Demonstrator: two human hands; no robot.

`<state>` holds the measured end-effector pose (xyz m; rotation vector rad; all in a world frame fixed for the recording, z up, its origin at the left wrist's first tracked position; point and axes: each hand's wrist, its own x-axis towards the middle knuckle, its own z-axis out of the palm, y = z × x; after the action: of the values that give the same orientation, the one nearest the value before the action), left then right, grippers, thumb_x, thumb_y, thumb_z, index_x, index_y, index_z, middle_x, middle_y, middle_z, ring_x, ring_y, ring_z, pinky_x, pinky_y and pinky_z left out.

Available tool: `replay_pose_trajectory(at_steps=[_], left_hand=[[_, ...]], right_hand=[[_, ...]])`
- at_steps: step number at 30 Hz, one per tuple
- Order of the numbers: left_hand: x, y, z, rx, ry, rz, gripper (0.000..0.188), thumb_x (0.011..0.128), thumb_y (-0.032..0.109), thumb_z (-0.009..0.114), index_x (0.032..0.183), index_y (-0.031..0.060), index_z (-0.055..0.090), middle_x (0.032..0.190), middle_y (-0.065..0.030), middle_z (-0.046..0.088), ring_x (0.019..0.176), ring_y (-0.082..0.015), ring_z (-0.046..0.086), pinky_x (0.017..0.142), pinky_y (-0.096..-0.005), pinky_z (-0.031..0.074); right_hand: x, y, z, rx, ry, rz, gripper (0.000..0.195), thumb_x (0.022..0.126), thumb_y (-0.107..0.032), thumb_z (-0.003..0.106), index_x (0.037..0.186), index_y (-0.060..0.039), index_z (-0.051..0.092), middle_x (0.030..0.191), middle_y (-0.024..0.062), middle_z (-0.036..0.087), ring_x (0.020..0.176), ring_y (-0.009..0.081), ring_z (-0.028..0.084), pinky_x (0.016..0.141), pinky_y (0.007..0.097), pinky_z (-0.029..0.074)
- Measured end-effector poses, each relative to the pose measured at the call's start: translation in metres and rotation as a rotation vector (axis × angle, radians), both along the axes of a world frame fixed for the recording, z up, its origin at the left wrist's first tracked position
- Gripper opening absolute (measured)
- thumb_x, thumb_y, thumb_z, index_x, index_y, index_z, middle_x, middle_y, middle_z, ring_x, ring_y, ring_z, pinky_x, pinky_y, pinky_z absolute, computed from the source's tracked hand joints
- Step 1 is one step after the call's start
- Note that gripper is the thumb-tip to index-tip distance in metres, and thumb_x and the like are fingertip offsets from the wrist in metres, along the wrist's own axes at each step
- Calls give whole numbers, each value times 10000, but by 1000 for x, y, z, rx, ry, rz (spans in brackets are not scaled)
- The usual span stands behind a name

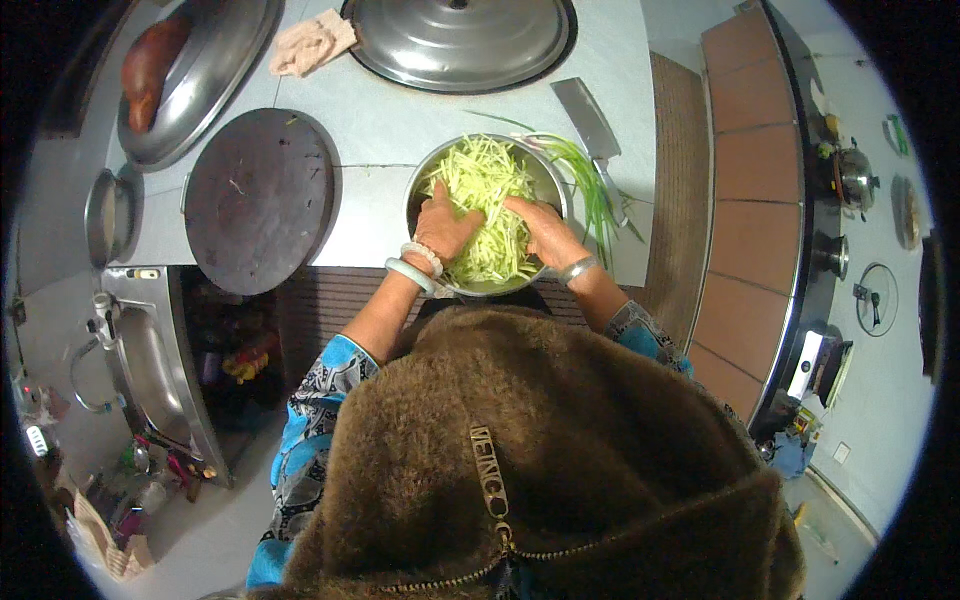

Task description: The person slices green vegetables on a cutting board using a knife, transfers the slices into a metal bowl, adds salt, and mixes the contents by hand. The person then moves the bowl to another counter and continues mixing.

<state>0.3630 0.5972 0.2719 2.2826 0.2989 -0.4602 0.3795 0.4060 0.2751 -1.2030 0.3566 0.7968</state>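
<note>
A round metal bowl point(559, 196) at the counter's front edge holds a heap of pale green shredded vegetable point(484, 180). My left hand point(446, 225) rests in the bowl's left side, its fingers spread and partly sunk among the shreds. From the right, my right hand point(547, 232) reaches into the same heap, fingertips hidden in it, so its grip cannot be made out. Green onions point(589, 187) lie just right of the bowl. Beside them is a cleaver point(589, 118), its handle over the green stalks.
A round, dark chopping board point(259, 202) sits to the left, jutting past the counter edge. Behind are a large domed metal lid point(461, 45), a folded cloth point(311, 43) and another metal lid point(217, 82) with a brown gourd-like object point(152, 71). A steel sink point(154, 367) stands at lower left.
</note>
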Motion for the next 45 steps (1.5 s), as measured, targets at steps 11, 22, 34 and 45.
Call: replay_pose_trajectory(at_steps=[11, 22, 34, 45], left_hand=[[-3, 9, 3, -714, 128, 187, 613, 745, 53, 669, 1299, -46, 426, 1111, -159, 637, 985, -229, 620, 856, -311, 500], [-24, 2, 21, -795, -81, 6, 586, 746, -22, 660, 1294, 30, 457, 1160, -109, 627, 1073, -195, 590, 956, -303, 452], [-28, 25, 25, -60, -237, -169, 717, 781, 64, 644, 1429, 7, 341, 1462, -257, 339, 1376, -367, 325, 1124, -382, 302], [-15, 13, -19, -198, -74, -8, 899, 799, 356, 693, 1441, -75, 235, 1321, -335, 472, 1225, -440, 479, 1031, -410, 400]], right_hand=[[14, 1, -8, 191, 74, 95, 385, 784, -45, 659, 1160, 18, 603, 1049, 82, 679, 917, 179, 660, 823, 320, 548], [-5, -5, 25, -97, -335, 173, 547, 712, 11, 657, 1246, 9, 535, 1120, 69, 637, 1004, 150, 590, 893, 301, 472], [-8, -10, 72, -231, -515, 421, 502, 862, -127, 676, 1303, 39, 505, 1053, 89, 653, 920, 135, 600, 819, 268, 495], [-20, 11, -8, -788, -682, 919, 645, 766, -339, 676, 1238, 57, 485, 1205, 309, 543, 1134, 415, 537, 992, 418, 432]])
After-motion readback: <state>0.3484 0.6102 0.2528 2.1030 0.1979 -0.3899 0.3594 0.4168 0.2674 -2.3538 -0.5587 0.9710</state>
